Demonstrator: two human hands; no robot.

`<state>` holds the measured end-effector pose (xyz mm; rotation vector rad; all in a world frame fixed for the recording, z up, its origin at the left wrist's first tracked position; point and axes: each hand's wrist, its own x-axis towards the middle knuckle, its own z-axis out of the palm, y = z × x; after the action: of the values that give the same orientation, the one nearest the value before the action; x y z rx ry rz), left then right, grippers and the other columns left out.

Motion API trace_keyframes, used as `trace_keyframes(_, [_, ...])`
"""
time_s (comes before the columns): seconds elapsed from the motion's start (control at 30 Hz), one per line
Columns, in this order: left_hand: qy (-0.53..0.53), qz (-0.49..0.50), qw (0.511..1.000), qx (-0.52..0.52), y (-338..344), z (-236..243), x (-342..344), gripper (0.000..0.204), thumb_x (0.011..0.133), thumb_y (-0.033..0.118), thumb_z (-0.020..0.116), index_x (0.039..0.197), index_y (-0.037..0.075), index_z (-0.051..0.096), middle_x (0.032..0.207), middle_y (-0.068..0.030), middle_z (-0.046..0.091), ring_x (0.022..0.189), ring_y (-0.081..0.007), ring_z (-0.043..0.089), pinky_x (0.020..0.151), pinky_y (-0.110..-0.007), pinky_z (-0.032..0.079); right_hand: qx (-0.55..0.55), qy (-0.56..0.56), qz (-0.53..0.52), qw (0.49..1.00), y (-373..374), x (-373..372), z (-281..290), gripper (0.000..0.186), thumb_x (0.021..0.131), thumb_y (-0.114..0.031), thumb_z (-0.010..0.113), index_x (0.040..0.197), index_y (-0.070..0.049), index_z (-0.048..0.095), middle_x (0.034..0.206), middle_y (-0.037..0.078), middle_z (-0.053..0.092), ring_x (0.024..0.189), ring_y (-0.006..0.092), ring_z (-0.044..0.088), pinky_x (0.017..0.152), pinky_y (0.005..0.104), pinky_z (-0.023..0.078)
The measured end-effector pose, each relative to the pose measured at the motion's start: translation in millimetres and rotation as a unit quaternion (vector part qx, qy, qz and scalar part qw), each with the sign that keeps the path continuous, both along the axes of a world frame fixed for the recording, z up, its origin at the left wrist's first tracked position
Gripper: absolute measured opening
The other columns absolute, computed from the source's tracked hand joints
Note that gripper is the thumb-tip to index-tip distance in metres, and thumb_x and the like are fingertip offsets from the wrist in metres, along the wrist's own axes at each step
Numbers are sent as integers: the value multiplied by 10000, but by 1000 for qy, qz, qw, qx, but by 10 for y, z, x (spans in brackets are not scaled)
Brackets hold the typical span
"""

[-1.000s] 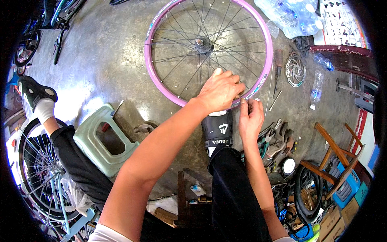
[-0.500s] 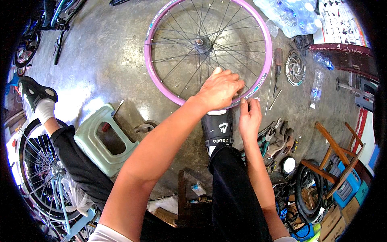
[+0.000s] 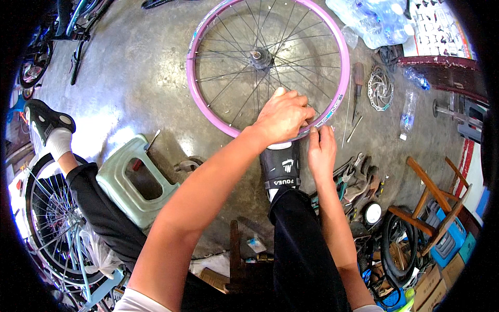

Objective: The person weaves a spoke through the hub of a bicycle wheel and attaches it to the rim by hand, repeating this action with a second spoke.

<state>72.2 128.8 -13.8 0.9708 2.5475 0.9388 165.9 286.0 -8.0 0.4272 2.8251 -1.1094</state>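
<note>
Steadying the round purple metal rim (image 3: 191, 70) by the black-and-white shoe (image 3: 280, 167) should help: L hand (image 3: 285, 116) fingers curl over near edge, R hand (image 3: 322, 150) thumb & fingertips close tog., can't tell if either's clamped.

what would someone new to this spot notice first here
Probably the big purple-rimmed wheel at the top centre, with the left hand curled at the lower part of its rim and the right hand just to the right of it. Next, the pale green stool on the floor at left, and the round metal disc lying right of the wheel.
</note>
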Motion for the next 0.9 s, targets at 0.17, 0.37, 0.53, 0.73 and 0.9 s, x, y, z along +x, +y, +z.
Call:
trace_keyframes(0.17, [21, -4, 1000, -16, -7, 9, 28, 92, 846, 229, 719, 909, 163, 722, 914, -48, 607, 997, -255, 585, 879, -438, 405, 52, -11, 14, 999, -40, -7, 43, 243, 1011, -193, 550, 955, 44, 554, 965, 254, 567, 905, 470, 574, 788, 541, 455])
trace_keyframes(0.37, [25, 1, 1000, -13, 18, 4, 22, 114, 846, 230, 722, 933, 157, 718, 918, -51, 610, 990, -255, 585, 894, -429, 395, 61, -12, 9, 998, -54, -10, 37, 253, 1019, -204, 539, 952, 40, 550, 968, 254, 563, 911, 471, 577, 789, 545, 458])
trace_keyframes(0.53, [20, -5, 1000, -6, 10, 16, 19, 119, 845, 225, 723, 936, 149, 715, 915, -54, 616, 978, -260, 588, 907, -424, 387, 58, -14, -1, 998, -68, -8, 38, 268, 1022, -215, 532, 949, 42, 551, 975, 257, 561, 913, 474, 575, 796, 545, 457])
trace_keyframes(0.73, [36, -14, 999, -34, 5, 0, 15, 102, 847, 237, 724, 908, 157, 717, 900, -47, 616, 969, -259, 587, 917, -425, 388, 58, -23, 1, 998, -80, -24, 68, 271, 1021, -216, 531, 944, 43, 552, 970, 259, 559, 913, 475, 573, 799, 546, 456])
trace_keyframes(0.9, [21, 0, 1000, 5, 18, 19, 11, 105, 858, 251, 714, 887, 151, 723, 908, -50, 621, 982, -256, 591, 930, -425, 389, 42, -5, -3, 999, -61, -15, 45, 269, 1020, -217, 539, 941, 40, 551, 968, 254, 564, 911, 471, 572, 800, 539, 454])
